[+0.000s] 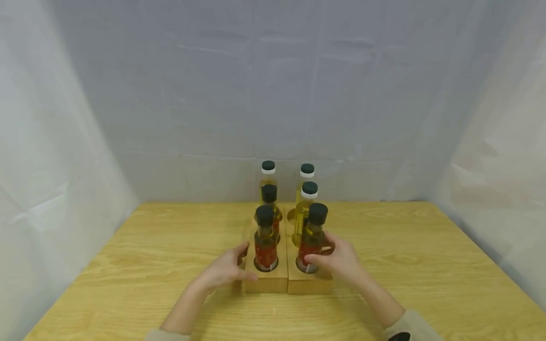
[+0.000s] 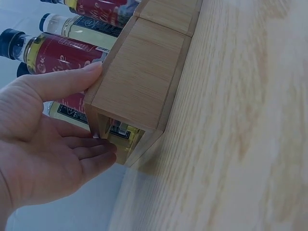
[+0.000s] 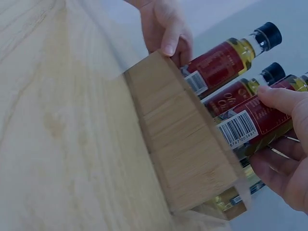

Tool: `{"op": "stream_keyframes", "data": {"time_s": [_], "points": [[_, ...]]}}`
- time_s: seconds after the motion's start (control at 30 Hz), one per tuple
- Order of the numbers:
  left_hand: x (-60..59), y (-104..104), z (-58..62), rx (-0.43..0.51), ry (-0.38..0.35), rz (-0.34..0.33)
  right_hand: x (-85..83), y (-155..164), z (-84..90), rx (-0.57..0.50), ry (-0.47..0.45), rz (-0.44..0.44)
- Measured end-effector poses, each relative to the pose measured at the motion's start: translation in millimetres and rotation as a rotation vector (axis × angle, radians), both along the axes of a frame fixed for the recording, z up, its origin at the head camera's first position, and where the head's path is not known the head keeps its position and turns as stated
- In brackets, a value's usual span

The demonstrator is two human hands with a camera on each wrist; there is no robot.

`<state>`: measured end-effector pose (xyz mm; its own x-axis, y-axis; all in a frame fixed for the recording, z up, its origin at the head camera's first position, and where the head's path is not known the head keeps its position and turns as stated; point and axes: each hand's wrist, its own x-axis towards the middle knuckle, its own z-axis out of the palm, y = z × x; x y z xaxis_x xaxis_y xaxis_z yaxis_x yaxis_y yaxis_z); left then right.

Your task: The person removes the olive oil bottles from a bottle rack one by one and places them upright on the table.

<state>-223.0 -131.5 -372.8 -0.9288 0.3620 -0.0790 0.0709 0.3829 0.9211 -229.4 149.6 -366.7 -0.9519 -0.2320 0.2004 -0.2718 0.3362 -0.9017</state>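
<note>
The bottles' feet are sunk out of sight in two wooden racks (image 1: 266, 279) side by side on the counter (image 1: 128, 265) — six bottles, three per rack. The left hand (image 1: 226, 270) lies open against the left rack's side. The right hand (image 1: 339, 263) grips the front right bottle (image 1: 312, 241) — its label is too small to read.

Head view looks down; wrist views closely share the wooden rack (image 1: 286, 279).
</note>
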Motion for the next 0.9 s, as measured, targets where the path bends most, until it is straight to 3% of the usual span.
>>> {"op": "stream_keyframes", "data": {"time_s": [0.27, 0.47, 0.9], "points": [[1.2, 0, 0.2, -0.011, 0.024, 0.008, -0.5, 10, 21.1, -0.025, 0.091, -0.003], [2.5, -1, 0.2, -0.011, 0.03, 0.008, -2.7, 23, 34.9, -0.041, 0.097, -0.012], [3.7, -1, -1.3, 0.009, 0.017, 0.014, -11.0, 67, 57.1, 0.031, 0.127, -0.163]]}}
